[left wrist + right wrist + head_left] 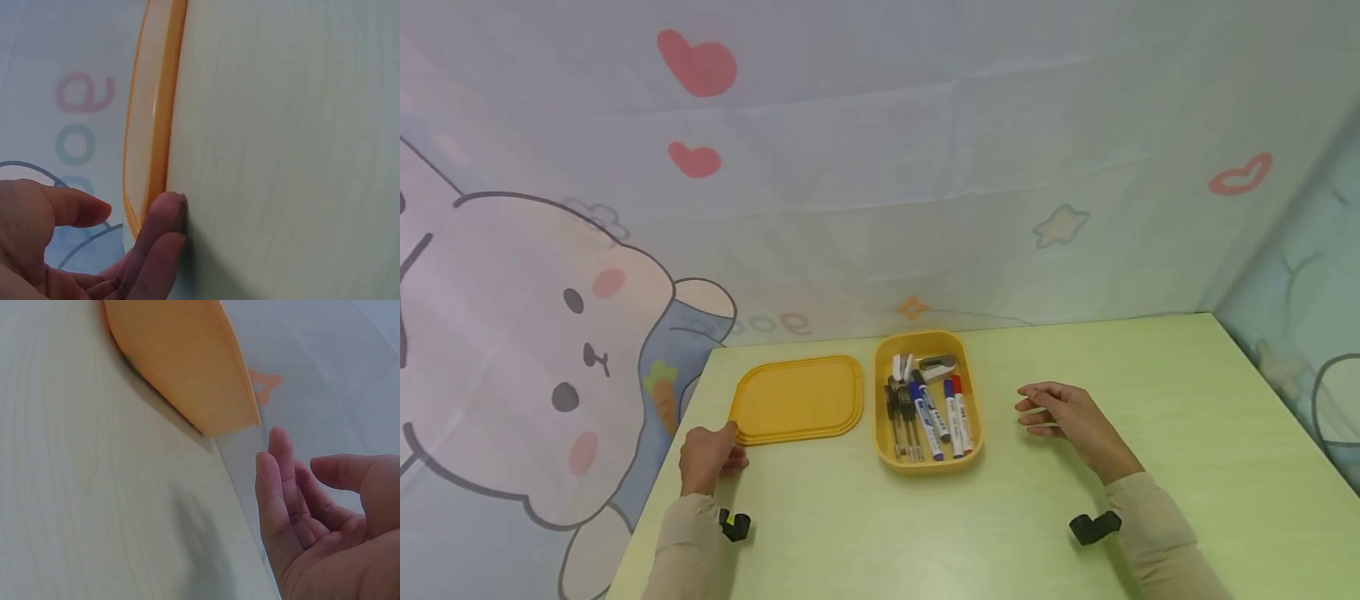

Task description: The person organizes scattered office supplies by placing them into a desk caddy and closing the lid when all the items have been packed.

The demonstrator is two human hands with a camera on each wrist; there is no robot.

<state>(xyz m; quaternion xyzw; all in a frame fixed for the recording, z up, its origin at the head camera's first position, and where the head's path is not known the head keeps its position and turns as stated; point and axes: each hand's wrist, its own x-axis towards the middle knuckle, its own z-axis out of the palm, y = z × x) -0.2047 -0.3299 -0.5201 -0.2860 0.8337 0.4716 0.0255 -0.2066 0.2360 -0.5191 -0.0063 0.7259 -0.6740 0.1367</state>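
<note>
A flat yellow lid [797, 400] lies on the table at the left. My left hand [709, 457] is at its near left corner; in the left wrist view, the fingers [161, 219] reach the lid's edge [164, 112] while the thumb [81, 207] stays apart from it. To the right of the lid stands a yellow bin [928, 468] with several markers [953, 421], two black-capped pens [910, 425] and a grey-and-white stapler-like item [937, 367] inside. My right hand [1067, 417] hovers right of the bin, fingers loosely bent, holding nothing. In the right wrist view, the bin's side [181, 362] is ahead of the fingertips.
The pale green table [1150, 400] carries the lid and bin near its far edge. Behind it hangs a printed cloth [880, 183] with hearts and a cartoon animal. Small black devices [1096, 527] are worn on both wrists.
</note>
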